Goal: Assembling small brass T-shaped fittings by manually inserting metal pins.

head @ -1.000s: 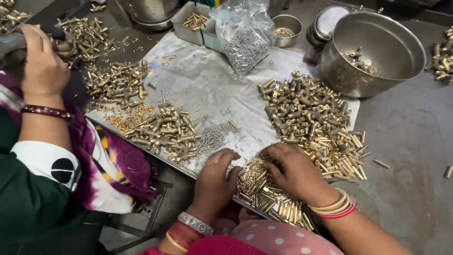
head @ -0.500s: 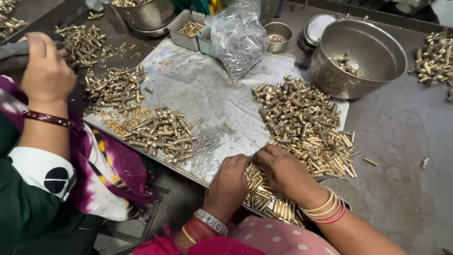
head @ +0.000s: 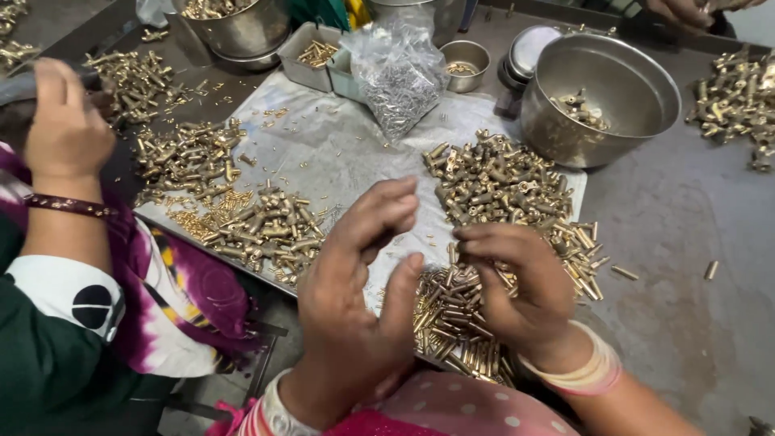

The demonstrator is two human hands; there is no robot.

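My left hand hovers open; my right hand is curled, contents unclear, over brass pieces at the worktop's near edge.

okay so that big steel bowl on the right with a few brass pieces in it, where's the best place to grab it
Probably by the rim of the steel bowl, on its near right edge, coming from the right hand's side. The rim is rolled and bare, it sits upright, and the grey surface there is open; the pile of brass fittings crowds its left side.
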